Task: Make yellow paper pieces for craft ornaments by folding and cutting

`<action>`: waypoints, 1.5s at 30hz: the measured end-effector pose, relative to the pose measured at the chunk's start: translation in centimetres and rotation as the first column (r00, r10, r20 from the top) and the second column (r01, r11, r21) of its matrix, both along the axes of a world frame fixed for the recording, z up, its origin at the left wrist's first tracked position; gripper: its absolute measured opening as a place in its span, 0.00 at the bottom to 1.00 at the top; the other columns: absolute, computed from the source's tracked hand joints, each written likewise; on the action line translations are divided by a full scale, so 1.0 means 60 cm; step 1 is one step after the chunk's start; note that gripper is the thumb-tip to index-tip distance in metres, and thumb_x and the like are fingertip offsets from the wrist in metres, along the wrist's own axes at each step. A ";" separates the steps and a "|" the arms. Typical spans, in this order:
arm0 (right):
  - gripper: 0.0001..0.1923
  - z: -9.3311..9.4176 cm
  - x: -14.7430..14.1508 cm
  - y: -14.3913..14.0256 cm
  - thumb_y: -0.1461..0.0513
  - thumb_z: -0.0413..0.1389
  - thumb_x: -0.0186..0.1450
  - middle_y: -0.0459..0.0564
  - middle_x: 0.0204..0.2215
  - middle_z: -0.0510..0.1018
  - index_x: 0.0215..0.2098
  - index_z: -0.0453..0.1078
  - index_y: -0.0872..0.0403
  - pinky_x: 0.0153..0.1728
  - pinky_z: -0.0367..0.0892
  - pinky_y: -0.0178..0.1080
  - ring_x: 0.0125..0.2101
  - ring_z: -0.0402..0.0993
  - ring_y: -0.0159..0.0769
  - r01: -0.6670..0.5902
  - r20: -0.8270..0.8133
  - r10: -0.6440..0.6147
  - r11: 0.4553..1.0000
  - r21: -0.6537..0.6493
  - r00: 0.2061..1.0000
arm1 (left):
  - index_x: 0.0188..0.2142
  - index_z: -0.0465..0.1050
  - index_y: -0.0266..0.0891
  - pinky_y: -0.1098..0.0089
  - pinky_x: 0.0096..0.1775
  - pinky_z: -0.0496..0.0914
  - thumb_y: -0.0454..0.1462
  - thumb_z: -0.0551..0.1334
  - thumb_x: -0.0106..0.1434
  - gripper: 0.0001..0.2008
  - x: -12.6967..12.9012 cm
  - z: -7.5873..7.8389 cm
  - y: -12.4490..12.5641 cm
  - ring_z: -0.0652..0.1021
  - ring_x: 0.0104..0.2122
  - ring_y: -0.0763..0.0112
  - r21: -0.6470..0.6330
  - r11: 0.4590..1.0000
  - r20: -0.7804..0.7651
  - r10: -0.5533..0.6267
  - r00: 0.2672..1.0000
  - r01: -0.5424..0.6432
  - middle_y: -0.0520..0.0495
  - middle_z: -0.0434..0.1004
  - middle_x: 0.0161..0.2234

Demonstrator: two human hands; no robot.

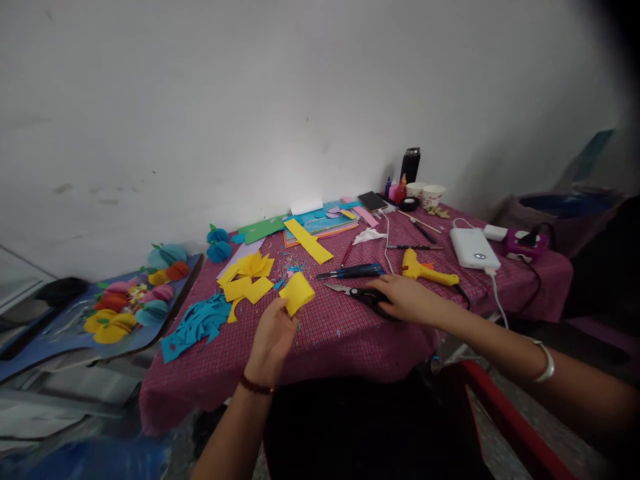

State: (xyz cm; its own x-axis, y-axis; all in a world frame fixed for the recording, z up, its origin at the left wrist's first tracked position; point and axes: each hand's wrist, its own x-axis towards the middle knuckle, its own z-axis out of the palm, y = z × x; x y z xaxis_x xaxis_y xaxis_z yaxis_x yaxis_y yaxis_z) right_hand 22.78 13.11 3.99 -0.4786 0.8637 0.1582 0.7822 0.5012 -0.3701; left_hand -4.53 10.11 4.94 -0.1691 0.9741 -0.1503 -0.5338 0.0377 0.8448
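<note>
Both of my hands are busy: my left hand (273,333) pinches a folded yellow paper (297,293) above the counter (340,333), while my right hand (407,300) closes over the black scissors (357,293) lying beside the glue gun (425,270).

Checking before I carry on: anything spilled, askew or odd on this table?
Small paper scraps litter the cloth near the yellow pieces. Nothing spilled or damaged. Left hand holds folded yellow paper; right hand rests on scissors.
</note>
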 end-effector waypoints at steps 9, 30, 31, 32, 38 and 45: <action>0.22 0.039 -0.159 -0.061 0.59 0.68 0.49 0.41 0.30 0.73 0.38 0.66 0.54 0.32 0.64 0.33 0.30 0.70 0.30 -0.474 -0.901 -0.199 0.795 -0.378 0.385 | 0.25 0.64 0.39 0.75 0.31 0.64 0.36 0.63 0.56 0.08 0.039 0.019 -0.082 0.68 0.26 0.76 0.251 0.957 -0.489 -0.004 0.872 0.145 0.55 0.67 0.25; 0.18 0.040 -0.157 -0.078 0.62 0.69 0.49 0.47 0.29 0.79 0.37 0.74 0.58 0.24 0.67 0.30 0.26 0.75 0.30 -0.707 -0.791 -0.606 0.524 -0.475 0.084 | 0.67 0.28 0.57 0.51 0.59 0.61 0.42 0.73 0.51 0.60 0.033 0.006 -0.086 0.61 0.63 0.53 0.514 0.751 -0.678 0.059 0.732 0.415 0.39 0.50 0.66; 0.17 0.037 -0.161 -0.082 0.62 0.68 0.50 0.47 0.30 0.79 0.37 0.73 0.58 0.25 0.68 0.30 0.27 0.75 0.30 -0.725 -0.785 -0.615 0.510 -0.464 0.070 | 0.67 0.27 0.58 0.51 0.59 0.61 0.44 0.73 0.50 0.60 0.034 0.006 -0.085 0.60 0.64 0.53 0.551 0.727 -0.659 0.076 0.748 0.411 0.38 0.50 0.66; 0.17 0.035 -0.165 -0.086 0.63 0.68 0.51 0.47 0.31 0.80 0.37 0.73 0.57 0.27 0.69 0.31 0.28 0.76 0.31 -0.743 -0.779 -0.624 0.494 -0.451 0.058 | 0.67 0.26 0.58 0.51 0.59 0.61 0.46 0.72 0.50 0.60 0.035 0.007 -0.086 0.61 0.63 0.53 0.579 0.712 -0.640 0.094 0.763 0.398 0.38 0.52 0.65; 0.17 0.033 -0.193 -0.111 0.61 0.68 0.50 0.48 0.30 0.80 0.37 0.75 0.59 0.34 0.69 0.31 0.30 0.75 0.30 -0.823 -0.755 -0.653 0.400 -0.404 0.054 | 0.67 0.30 0.58 0.60 0.48 0.72 0.48 0.71 0.52 0.57 0.049 0.017 -0.097 0.75 0.50 0.60 0.641 0.697 -0.553 0.127 0.823 0.323 0.40 0.65 0.56; 0.14 0.018 -0.197 -0.111 0.64 0.67 0.51 0.46 0.30 0.80 0.36 0.75 0.57 0.34 0.68 0.31 0.30 0.75 0.30 -0.844 -0.742 -0.671 0.408 -0.349 -0.017 | 0.65 0.50 0.53 0.62 0.46 0.72 0.38 0.72 0.52 0.45 0.039 0.009 -0.095 0.76 0.48 0.59 0.653 0.675 -0.561 0.127 0.818 0.343 0.43 0.72 0.49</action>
